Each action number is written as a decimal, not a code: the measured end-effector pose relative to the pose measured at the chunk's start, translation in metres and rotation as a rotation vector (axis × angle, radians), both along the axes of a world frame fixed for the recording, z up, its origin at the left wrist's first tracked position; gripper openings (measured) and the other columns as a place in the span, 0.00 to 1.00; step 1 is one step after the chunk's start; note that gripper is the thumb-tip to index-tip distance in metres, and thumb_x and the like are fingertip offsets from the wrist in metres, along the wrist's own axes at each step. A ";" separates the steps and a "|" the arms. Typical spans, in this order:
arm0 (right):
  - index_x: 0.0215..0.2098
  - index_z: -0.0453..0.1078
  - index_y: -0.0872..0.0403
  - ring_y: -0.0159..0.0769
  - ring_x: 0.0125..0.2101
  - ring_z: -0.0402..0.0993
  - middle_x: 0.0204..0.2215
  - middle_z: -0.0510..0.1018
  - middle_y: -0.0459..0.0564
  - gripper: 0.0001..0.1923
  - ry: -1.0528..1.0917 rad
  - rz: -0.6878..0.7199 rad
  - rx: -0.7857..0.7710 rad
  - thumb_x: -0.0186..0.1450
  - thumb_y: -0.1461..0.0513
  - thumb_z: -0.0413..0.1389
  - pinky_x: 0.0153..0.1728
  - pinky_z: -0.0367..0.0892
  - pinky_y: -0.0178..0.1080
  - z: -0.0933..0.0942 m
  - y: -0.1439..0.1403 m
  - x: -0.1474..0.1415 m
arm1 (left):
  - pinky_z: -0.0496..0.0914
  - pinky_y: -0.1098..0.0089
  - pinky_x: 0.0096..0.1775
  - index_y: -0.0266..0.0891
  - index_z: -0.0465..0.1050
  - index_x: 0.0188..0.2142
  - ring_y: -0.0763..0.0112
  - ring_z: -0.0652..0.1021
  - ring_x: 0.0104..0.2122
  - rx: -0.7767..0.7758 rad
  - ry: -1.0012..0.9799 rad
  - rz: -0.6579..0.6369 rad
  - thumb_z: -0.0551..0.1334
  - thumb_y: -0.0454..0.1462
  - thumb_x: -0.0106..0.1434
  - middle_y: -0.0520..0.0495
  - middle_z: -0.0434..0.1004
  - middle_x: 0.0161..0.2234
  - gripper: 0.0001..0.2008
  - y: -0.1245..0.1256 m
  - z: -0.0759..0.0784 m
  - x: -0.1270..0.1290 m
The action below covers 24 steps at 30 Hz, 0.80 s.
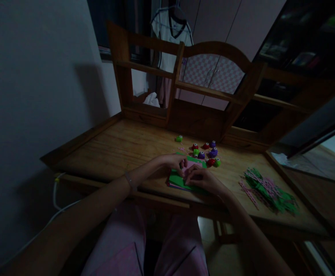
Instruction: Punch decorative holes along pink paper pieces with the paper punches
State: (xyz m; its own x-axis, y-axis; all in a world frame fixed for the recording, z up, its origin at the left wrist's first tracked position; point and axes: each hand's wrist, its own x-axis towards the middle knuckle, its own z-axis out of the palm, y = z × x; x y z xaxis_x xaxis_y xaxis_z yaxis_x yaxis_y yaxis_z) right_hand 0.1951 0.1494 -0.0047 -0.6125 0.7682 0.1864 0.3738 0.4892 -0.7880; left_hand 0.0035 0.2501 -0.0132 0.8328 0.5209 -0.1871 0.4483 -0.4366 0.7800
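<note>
My left hand [176, 162] and my right hand [203, 179] meet over a stack of green sheets [174, 178] near the desk's front edge. A pink piece [191, 164], paper-like, lies on the top green sheet, partly covered by my fingers. Both hands are closed, with thumb and fingers drawn together close to each other. Whatever small thing sits between the fingertips is too dark and small to name. Just beyond the stack stand several small round figures with big eyes, among them a purple one [212, 153], a red one [211, 162] and a green one [179, 138].
On the right of the wooden desk [121, 142] lies a pile of green strips [282, 202] with pink patterned strips [266, 186]. A wooden shelf unit [207, 91] rises at the back. Small pink bits [181, 148] lie near the figures. A wall borders the left side.
</note>
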 end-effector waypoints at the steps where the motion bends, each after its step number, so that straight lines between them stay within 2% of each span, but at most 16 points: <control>1: 0.31 0.76 0.52 0.39 0.43 0.70 0.38 0.74 0.50 0.09 0.008 0.008 -0.012 0.60 0.55 0.59 0.48 0.64 0.43 0.000 0.000 0.002 | 0.65 0.72 0.35 0.37 0.65 0.42 0.68 0.70 0.36 0.015 0.020 -0.009 0.71 0.42 0.41 0.51 0.68 0.35 0.29 0.000 0.001 -0.001; 5: 0.39 0.73 0.52 0.39 0.44 0.71 0.41 0.75 0.50 0.13 0.060 0.012 -0.135 0.59 0.55 0.60 0.48 0.65 0.43 0.001 -0.003 0.007 | 0.65 0.71 0.38 0.38 0.64 0.45 0.66 0.70 0.39 0.049 0.070 -0.035 0.71 0.45 0.38 0.50 0.68 0.39 0.34 0.000 0.003 -0.002; 9: 0.45 0.69 0.52 0.39 0.44 0.72 0.43 0.75 0.51 0.18 0.094 -0.039 -0.215 0.59 0.54 0.60 0.48 0.66 0.43 0.000 -0.005 0.006 | 0.65 0.73 0.38 0.38 0.64 0.44 0.69 0.70 0.39 0.048 0.066 -0.045 0.70 0.41 0.42 0.51 0.68 0.38 0.29 0.001 0.002 -0.002; 12: 0.42 0.70 0.53 0.38 0.43 0.72 0.42 0.75 0.51 0.15 0.082 -0.056 -0.150 0.60 0.54 0.59 0.46 0.67 0.42 -0.001 -0.005 -0.002 | 0.66 0.74 0.37 0.38 0.64 0.43 0.71 0.70 0.37 0.014 0.046 -0.033 0.68 0.36 0.45 0.52 0.69 0.37 0.25 0.002 0.002 -0.002; 17: 0.37 0.72 0.53 0.37 0.39 0.72 0.37 0.75 0.50 0.08 0.020 -0.103 0.016 0.62 0.57 0.58 0.41 0.67 0.39 -0.001 -0.005 -0.013 | 0.66 0.73 0.36 0.38 0.64 0.44 0.70 0.70 0.36 0.005 0.023 -0.040 0.68 0.34 0.44 0.51 0.69 0.37 0.26 0.003 -0.001 -0.002; 20: 0.35 0.72 0.52 0.37 0.40 0.70 0.36 0.75 0.50 0.05 -0.031 -0.114 0.113 0.63 0.59 0.56 0.42 0.65 0.40 -0.001 -0.005 -0.015 | 0.66 0.74 0.36 0.37 0.64 0.43 0.70 0.71 0.37 0.010 0.031 -0.038 0.68 0.33 0.44 0.51 0.69 0.36 0.26 0.004 -0.002 -0.002; 24: 0.36 0.71 0.52 0.38 0.40 0.69 0.36 0.74 0.50 0.04 -0.078 -0.122 0.168 0.64 0.60 0.55 0.43 0.64 0.41 -0.003 -0.005 -0.015 | 0.65 0.75 0.35 0.38 0.64 0.43 0.71 0.70 0.36 0.021 0.022 -0.047 0.67 0.33 0.44 0.52 0.69 0.35 0.24 0.005 -0.004 -0.001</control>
